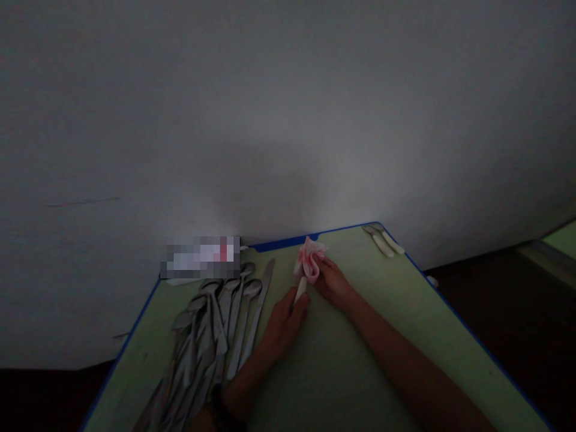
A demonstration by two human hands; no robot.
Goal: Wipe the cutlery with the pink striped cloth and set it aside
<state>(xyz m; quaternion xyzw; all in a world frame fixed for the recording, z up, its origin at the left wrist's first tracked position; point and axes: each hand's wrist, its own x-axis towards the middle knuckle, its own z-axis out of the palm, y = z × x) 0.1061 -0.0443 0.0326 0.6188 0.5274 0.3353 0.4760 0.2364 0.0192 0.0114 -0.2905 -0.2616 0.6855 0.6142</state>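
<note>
My left hand [284, 318] is closed round the pale handle [300, 289] of a piece of cutlery. Its far end is hidden in a pink and white cloth [309, 261], so I cannot tell whether it is a spoon or a fork. My right hand [333, 282] grips that cloth from the right, bunched about the utensil. Left of my hands lies a loose pile of metal spoons [211, 324] and other cutlery. A table knife [261, 318] lies along the pile's right side, close to my left hand.
Two white-handled pieces of cutlery [384, 241] lie at the far right corner of the green, blue-edged table [351, 384]. A blurred-out packet-like object [202, 258] is at the far left corner. A pale wall [288, 120] stands right behind the table.
</note>
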